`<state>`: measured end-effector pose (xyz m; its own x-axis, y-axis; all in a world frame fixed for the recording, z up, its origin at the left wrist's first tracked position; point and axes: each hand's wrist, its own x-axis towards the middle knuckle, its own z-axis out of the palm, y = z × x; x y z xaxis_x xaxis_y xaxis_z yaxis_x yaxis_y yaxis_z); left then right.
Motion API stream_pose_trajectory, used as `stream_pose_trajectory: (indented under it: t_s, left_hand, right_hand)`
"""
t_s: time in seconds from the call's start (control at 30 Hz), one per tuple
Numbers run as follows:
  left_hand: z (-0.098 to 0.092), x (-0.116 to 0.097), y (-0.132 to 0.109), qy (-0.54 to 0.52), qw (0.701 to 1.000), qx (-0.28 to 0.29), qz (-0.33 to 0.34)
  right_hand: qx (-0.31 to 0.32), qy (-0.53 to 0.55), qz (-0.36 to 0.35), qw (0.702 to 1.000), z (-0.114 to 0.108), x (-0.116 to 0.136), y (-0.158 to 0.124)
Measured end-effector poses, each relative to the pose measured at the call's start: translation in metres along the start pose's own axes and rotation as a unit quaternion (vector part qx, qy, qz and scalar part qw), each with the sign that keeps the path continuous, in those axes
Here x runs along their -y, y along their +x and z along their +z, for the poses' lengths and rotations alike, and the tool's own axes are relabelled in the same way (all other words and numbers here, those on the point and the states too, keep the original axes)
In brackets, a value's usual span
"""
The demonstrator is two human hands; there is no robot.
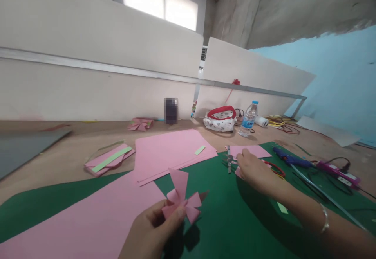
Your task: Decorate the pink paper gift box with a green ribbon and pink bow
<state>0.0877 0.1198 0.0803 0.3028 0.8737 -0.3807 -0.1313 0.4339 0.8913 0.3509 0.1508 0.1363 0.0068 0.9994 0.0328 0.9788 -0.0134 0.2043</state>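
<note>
Near the front edge of the green cutting mat [229,212], a folded pink paper flower [182,202] is pinched tight by the left hand [152,227]. Further right, the right hand [254,169] is laid over a small metal tool [229,159]; whether it's gripped can't be told tbh. The folds could probably spring open if that one-handed pinch gets loosened.

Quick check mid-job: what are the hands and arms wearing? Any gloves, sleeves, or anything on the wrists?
No gloves: the left hand and the right hand are both bare. The right forearm shows no sleeve as far as the frame's edge, and a thin silvery bracelet circles its wrist. Little of the left arm shows beyond the hand, and nothing worn is visible there.
</note>
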Motion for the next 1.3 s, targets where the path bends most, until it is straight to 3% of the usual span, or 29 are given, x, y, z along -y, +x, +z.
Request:
stream_pose_trajectory:
  t_s: [0.07,0.13,0.23,0.3,0.4,0.57,0.93,1.3]
  left_hand:
    - [0.000,-0.003,0.001,-0.008,1.000,-0.010,0.012]
    - [0.002,-0.006,0.001,-0.041,0.998,-0.018,0.032]
    - [0.003,-0.007,0.001,-0.093,0.994,-0.015,0.053]
    - [0.002,-0.005,0.004,-0.102,0.992,-0.016,0.069]
    - [-0.002,0.001,0.011,-0.084,0.992,-0.033,0.083]
    - [-0.006,0.010,0.019,-0.085,0.992,-0.046,0.083]
    - [-0.004,0.007,0.016,-0.098,0.992,-0.028,0.075]
    - [-0.005,0.010,0.016,-0.107,0.992,0.005,0.066]
  right_hand:
    - [-0.019,0.015,-0.013,1.000,-0.013,0.005,-0.005]
    - [-0.037,0.091,-0.081,0.992,-0.022,0.016,-0.015]
    - [-0.051,0.277,-0.220,0.934,-0.022,0.039,-0.033]
    - [-0.039,0.335,-0.254,0.906,-0.013,0.054,-0.043]
    - [-0.019,0.354,-0.253,0.900,0.002,0.065,-0.047]
    - [-0.024,0.351,-0.239,0.905,0.016,0.064,-0.046]
    - [-0.071,0.346,-0.260,0.899,0.024,0.067,-0.046]
    - [-0.065,0.374,-0.251,0.891,0.022,0.068,-0.044]
